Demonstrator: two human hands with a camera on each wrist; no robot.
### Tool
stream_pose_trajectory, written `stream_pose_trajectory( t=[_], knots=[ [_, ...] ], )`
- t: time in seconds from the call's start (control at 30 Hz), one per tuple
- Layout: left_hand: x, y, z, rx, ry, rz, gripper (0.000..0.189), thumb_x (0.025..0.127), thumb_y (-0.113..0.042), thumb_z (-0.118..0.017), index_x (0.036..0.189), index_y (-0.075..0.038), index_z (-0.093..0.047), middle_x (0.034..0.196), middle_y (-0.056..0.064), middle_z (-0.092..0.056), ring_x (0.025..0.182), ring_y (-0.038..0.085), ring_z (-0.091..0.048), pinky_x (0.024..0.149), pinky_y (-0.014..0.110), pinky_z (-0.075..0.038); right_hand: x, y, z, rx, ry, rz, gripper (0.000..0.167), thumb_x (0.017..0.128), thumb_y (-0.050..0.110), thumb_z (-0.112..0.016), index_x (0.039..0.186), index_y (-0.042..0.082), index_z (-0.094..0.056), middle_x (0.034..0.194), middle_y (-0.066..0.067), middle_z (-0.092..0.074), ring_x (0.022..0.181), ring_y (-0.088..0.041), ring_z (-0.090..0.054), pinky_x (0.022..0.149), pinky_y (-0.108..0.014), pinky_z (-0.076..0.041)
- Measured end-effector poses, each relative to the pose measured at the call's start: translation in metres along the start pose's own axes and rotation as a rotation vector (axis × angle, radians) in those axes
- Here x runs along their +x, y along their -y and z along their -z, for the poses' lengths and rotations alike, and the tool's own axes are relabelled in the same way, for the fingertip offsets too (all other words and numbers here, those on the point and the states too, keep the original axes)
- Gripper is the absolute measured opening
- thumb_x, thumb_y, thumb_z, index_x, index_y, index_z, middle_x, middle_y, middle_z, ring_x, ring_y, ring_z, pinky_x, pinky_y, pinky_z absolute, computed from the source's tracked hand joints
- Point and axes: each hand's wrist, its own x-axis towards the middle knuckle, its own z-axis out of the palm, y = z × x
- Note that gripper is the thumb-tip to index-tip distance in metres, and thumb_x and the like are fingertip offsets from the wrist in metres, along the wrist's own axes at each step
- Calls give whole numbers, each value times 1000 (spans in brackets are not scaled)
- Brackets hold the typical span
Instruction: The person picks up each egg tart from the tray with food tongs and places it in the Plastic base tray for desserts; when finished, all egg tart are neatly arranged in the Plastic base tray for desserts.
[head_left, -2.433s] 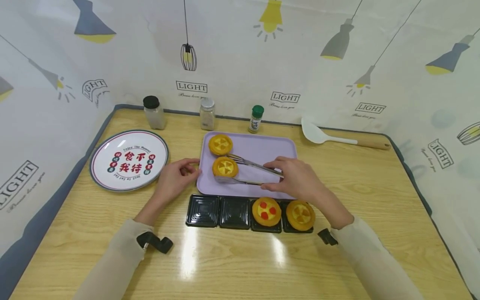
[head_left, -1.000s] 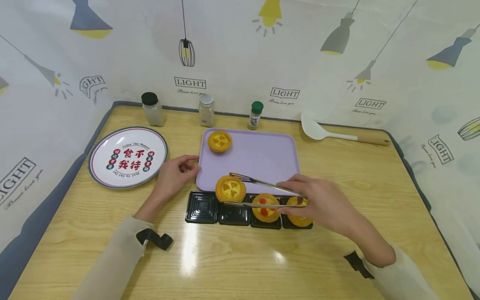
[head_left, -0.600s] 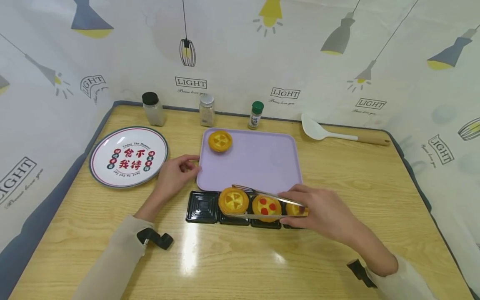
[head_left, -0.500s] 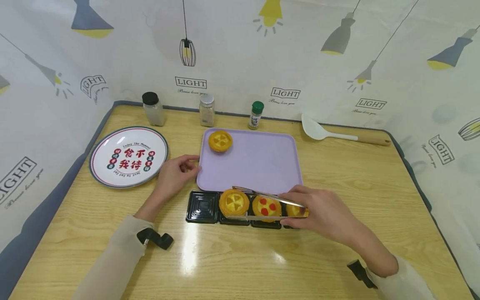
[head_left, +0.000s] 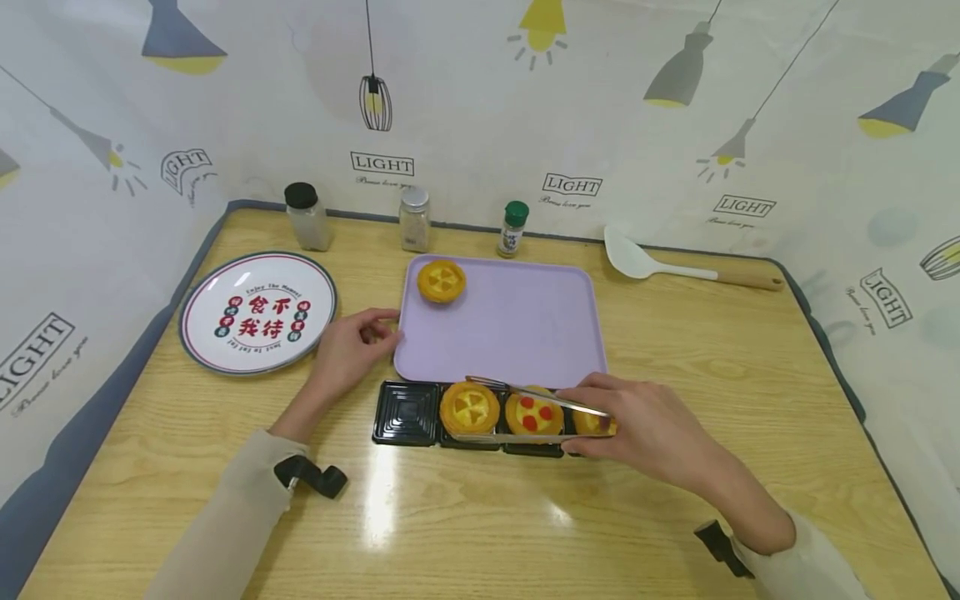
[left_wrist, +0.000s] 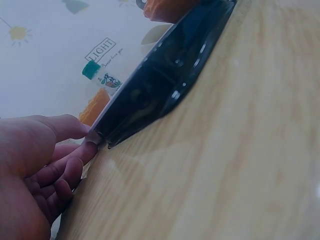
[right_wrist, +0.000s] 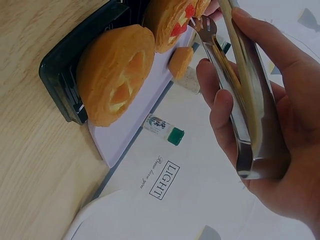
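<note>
My right hand (head_left: 637, 423) grips metal tongs (right_wrist: 247, 95), whose arms reach left over the black four-square tray (head_left: 405, 414). Between the tong tips is an egg tart (head_left: 470, 408) with a yellow star-like top, over the tray's second square from the left. A tart with red pieces (head_left: 534, 414) sits in the third square, partly behind the tongs. The rightmost tart (right_wrist: 117, 77) is half hidden by the hand in the head view. My left hand (head_left: 351, 357) pinches the left edge of the lilac tray (head_left: 517, 325) between thumb and forefinger. One tart (head_left: 442, 282) lies in that tray's back left corner.
A white plate (head_left: 217, 333) with red lettering lies left of my left hand. Along the back stand a black-lidded jar (head_left: 308, 221), a silver-lidded jar (head_left: 415, 221) and a green-capped shaker (head_left: 512, 229). A white spatula (head_left: 633, 258) with a wooden handle lies back right.
The tongs have carried one tart from the lilac tray toward me, onto the black tray's second square. In the last half second they barely move. My left hand stays at the lilac tray's edge.
</note>
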Motion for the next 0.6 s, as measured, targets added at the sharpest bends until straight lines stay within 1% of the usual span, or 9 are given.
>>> stream_pose_trajectory(
  t=[0.17,0.37,0.6],
  knots=[
    [0,-1,1,-1,1,10,32,89,-26,-73,118,-15,-70,87,-1,-68,72,15,-58,62,32,-45,-1,-1,0,-1,11,-12,53,79,47,-79,121,17,-70,102,8,-66,62,-2,-54,50,-20,-39],
    [-1,-2,1,-8,2,12,32,88,-26,-74,118,-15,-70,88,0,-68,72,15,-58,62,31,-45,-2,-2,-2,-1,19,-23,59,75,50,-81,121,16,-70,102,7,-66,67,-4,-57,53,-22,-41],
    [-1,-3,1,-14,3,18,32,88,-26,-74,118,-15,-71,87,-1,-67,72,15,-58,61,31,-44,-3,-2,-2,-1,19,-36,59,75,51,-81,121,16,-70,102,8,-65,69,-5,-58,55,-22,-43]
  ],
)
